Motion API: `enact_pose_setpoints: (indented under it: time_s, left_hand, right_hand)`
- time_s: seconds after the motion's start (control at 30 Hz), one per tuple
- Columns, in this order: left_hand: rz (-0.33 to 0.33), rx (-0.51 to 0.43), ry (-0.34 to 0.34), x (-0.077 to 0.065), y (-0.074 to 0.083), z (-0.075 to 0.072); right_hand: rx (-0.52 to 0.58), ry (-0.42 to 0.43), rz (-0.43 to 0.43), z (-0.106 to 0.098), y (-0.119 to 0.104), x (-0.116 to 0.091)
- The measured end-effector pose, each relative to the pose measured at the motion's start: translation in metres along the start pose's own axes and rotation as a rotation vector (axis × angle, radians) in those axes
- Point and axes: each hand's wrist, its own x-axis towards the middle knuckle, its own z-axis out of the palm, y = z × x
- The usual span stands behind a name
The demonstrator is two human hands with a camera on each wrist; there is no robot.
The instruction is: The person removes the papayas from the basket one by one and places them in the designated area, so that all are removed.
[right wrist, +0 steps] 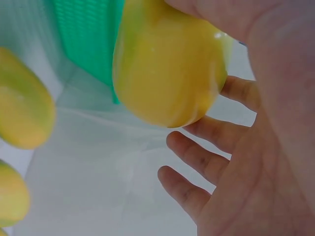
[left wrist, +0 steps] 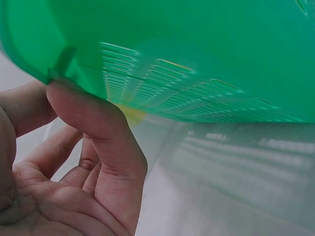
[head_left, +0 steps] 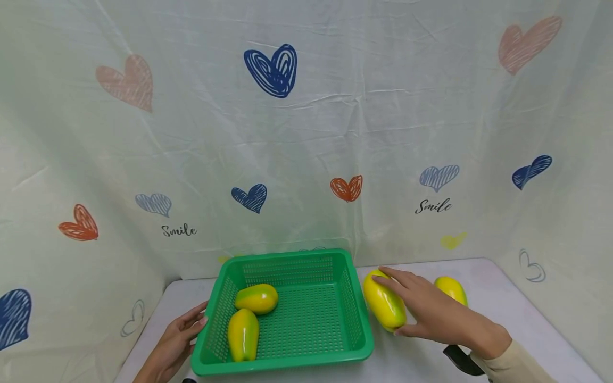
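Observation:
A green plastic basket [head_left: 306, 314] stands on the table, with two yellow-green papayas inside: one papaya [head_left: 258, 298] lies on its side and another papaya [head_left: 243, 335] is near the front left. My left hand [head_left: 174, 340] holds the basket's left rim, its thumb [left wrist: 91, 110] against the edge in the left wrist view. Just right of the basket, my right hand [head_left: 431, 306] grips a third papaya [head_left: 385, 300] between thumb and fingers. In the right wrist view, this papaya [right wrist: 167, 69] is large, and the lower fingers are spread off it.
Behind the right hand lies another papaya [head_left: 451, 290], partly hidden. The right wrist view shows more papayas [right wrist: 24, 101] at its left edge. A white table [head_left: 517, 324] backs onto a pale curtain [head_left: 306, 138] printed with hearts.

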Motion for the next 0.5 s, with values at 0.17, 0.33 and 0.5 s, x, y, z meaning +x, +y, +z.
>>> enact_pose_setpoints:
  time_s: [0.17,0.33,0.5]
  left_hand:
    - [-0.001,0.000,-0.001,0.000,-0.001,0.000]
    - [-0.002,0.004,-0.001,0.000,0.000,0.000]
    - [-0.003,0.006,-0.010,-0.001,0.001,0.000]
  right_hand:
    - [0.001,-0.012,0.029,0.009,0.003,-0.014]
    - [0.012,-0.047,0.039,0.020,0.006,-0.027]
    - [0.017,-0.116,0.089,0.030,0.004,-0.039]
